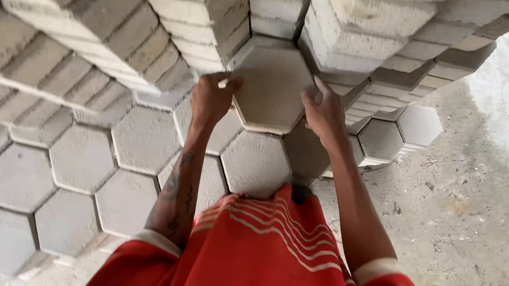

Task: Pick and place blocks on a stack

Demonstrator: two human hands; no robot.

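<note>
grip: left hand (210, 97) and right hand (324, 113) clamp hexagonal paver (269, 88) by its edges
risk: may slip onto stacked pavers (137, 136), chipping

No packages, labels, signs or screens show anywhere in this view (only bare, unmarked grey surfaces from the twelve o'clock edge down to six o'clock, with nothing wrapped, tagged or posted among them).
</note>
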